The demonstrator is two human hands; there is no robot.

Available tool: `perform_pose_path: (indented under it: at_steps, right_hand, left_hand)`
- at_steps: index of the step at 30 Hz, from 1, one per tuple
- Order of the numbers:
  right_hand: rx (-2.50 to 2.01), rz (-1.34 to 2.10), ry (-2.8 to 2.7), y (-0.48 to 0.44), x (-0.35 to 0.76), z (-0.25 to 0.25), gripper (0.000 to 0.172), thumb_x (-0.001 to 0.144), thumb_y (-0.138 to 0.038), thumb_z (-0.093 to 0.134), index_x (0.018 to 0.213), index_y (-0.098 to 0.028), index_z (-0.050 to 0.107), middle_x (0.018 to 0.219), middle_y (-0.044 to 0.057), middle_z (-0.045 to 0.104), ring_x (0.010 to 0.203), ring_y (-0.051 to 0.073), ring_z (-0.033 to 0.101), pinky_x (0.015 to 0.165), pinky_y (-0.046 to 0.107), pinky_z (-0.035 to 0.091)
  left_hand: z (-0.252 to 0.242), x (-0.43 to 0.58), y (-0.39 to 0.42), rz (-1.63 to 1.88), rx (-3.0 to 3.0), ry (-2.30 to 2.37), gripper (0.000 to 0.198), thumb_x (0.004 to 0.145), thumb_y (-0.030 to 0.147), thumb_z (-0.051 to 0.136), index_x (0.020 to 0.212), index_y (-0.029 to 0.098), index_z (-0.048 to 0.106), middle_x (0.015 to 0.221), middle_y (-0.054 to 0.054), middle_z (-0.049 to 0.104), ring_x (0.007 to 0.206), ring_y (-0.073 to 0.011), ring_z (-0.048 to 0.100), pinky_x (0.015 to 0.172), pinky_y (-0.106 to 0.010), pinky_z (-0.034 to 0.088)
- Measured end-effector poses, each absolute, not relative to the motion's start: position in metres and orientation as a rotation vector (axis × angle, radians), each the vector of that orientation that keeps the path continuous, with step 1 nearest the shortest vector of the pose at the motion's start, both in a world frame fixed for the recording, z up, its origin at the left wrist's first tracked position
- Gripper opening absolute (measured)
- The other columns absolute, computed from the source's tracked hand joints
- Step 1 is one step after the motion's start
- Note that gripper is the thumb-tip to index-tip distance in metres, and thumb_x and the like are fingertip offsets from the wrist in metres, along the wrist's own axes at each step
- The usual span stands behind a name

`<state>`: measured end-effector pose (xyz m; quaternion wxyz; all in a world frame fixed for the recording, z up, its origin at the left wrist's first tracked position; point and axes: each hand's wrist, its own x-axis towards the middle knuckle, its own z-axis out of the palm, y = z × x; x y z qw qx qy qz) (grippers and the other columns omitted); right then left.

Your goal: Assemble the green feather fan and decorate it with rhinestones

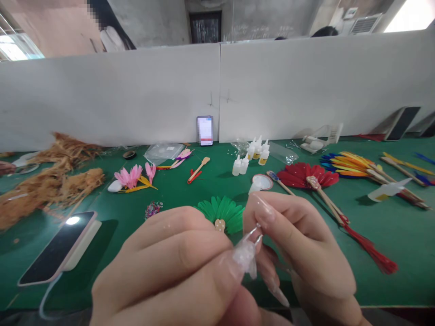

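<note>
Green bench, lower centre of frame: left hand and right hand both pinch a small clear packet, apparently opening it; separation calls for firm, opposed pulls.

Green felt tabletop carries: green feather fan with wooden handle; red feather fan, tasselled; cluster of small white glue bottles; pink feathers; brown straw-fibre pile; pink-cased phone, face up.

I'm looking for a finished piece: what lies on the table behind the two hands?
A green feather fan lies behind the left hand and right hand, which pinch a small clear bag. Only its handle's top shows; the rest is covered.
</note>
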<state>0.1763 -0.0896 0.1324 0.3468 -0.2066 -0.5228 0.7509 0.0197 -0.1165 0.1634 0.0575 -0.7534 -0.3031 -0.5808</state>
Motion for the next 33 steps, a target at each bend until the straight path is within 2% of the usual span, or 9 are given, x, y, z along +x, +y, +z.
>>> perform_pose_path:
  at_steps: [4, 7, 11, 14, 20, 25, 29, 33]
  right_hand:
    - [-0.566, 1.933, -1.396, -0.090, 0.177, 0.134, 0.041, 0.093, -0.054, 0.049, 0.069, -0.021, 0.056, 0.047, -0.007, 0.044, 0.035, 0.005, 0.037, 0.036, 0.016, 0.037]
    - [-0.580, 1.928, -1.395, -0.090, 0.178, 0.134, 0.042, 0.092, -0.054, 0.049, 0.069, -0.020, 0.057, 0.046, -0.007, 0.044, 0.034, 0.005, 0.038, 0.036, 0.016, 0.037]
    - [-0.562, 1.952, -1.377, -0.089, 0.178, 0.134, 0.042, 0.092, -0.054, 0.050, 0.069, -0.020, 0.057, 0.046, -0.006, 0.046, 0.034, 0.004, 0.038, 0.036, 0.016, 0.037]
    - [-0.542, 1.966, -1.360, -0.088, 0.179, 0.133, 0.041, 0.092, -0.053, 0.051, 0.069, -0.019, 0.057, 0.046, -0.006, 0.047, 0.034, 0.004, 0.039, 0.035, 0.015, 0.034]
    - [-0.467, 2.035, -1.309, -0.087, 0.178, 0.131, 0.042, 0.093, -0.052, 0.050, 0.069, -0.018, 0.056, 0.046, -0.007, 0.046, 0.032, 0.002, 0.037, 0.033, 0.012, 0.030]
    - [-0.492, 2.009, -1.329, -0.088, 0.179, 0.133, 0.040, 0.094, -0.049, 0.048, 0.069, -0.019, 0.054, 0.047, -0.007, 0.045, 0.034, 0.004, 0.038, 0.033, 0.013, 0.032]
    - [-0.547, 1.941, -1.367, -0.090, 0.178, 0.135, 0.039, 0.096, -0.048, 0.047, 0.069, -0.020, 0.054, 0.046, -0.007, 0.044, 0.035, 0.004, 0.038, 0.037, 0.015, 0.036]
    - [-0.555, 1.877, -1.407, -0.091, 0.178, 0.134, 0.040, 0.095, -0.049, 0.047, 0.070, -0.020, 0.056, 0.047, -0.007, 0.046, 0.036, 0.004, 0.040, 0.039, 0.015, 0.037]
  left_hand:
    - [0.163, 0.027, -0.124, -1.664, -2.385, -0.924, 0.019, 0.094, 0.032, 0.053, 0.086, 0.029, 0.071, 0.048, 0.003, 0.062, 0.041, -0.0156, 0.064, 0.047, -0.023, 0.061]
    - [0.169, 0.034, -0.123, -1.769, -2.138, -1.106, 0.020, 0.094, 0.032, 0.053, 0.086, 0.030, 0.071, 0.043, 0.004, 0.056, 0.038, -0.0162, 0.062, 0.045, -0.025, 0.060]
    - [0.174, 0.036, -0.116, -1.754, -2.159, -1.042, 0.016, 0.092, 0.028, 0.056, 0.091, 0.033, 0.071, 0.038, 0.007, 0.053, 0.032, -0.0159, 0.059, 0.035, -0.021, 0.054]
    - [0.171, 0.040, -0.115, -1.736, -2.166, -1.077, 0.018, 0.091, 0.025, 0.056, 0.096, 0.035, 0.070, 0.037, 0.008, 0.053, 0.029, -0.0163, 0.056, 0.032, -0.022, 0.053]
    - [0.153, 0.049, -0.122, -1.964, -1.789, -1.238, 0.029, 0.086, 0.021, 0.055, 0.102, 0.042, 0.069, 0.046, 0.006, 0.061, 0.039, -0.0173, 0.060, 0.045, -0.031, 0.058]
    - [0.148, 0.047, -0.128, -1.939, -1.826, -1.270, 0.021, 0.083, 0.031, 0.062, 0.102, 0.039, 0.068, 0.050, 0.005, 0.063, 0.043, -0.0188, 0.060, 0.049, -0.038, 0.058]
    - [0.156, 0.044, -0.126, -1.863, -1.969, -1.151, 0.010, 0.086, 0.037, 0.062, 0.094, 0.037, 0.069, 0.049, 0.005, 0.060, 0.041, -0.0173, 0.059, 0.047, -0.035, 0.058]
    - [0.160, 0.043, -0.123, -1.821, -2.049, -1.085, 0.010, 0.089, 0.039, 0.059, 0.089, 0.035, 0.068, 0.049, 0.004, 0.057, 0.040, -0.0162, 0.058, 0.041, -0.032, 0.054]
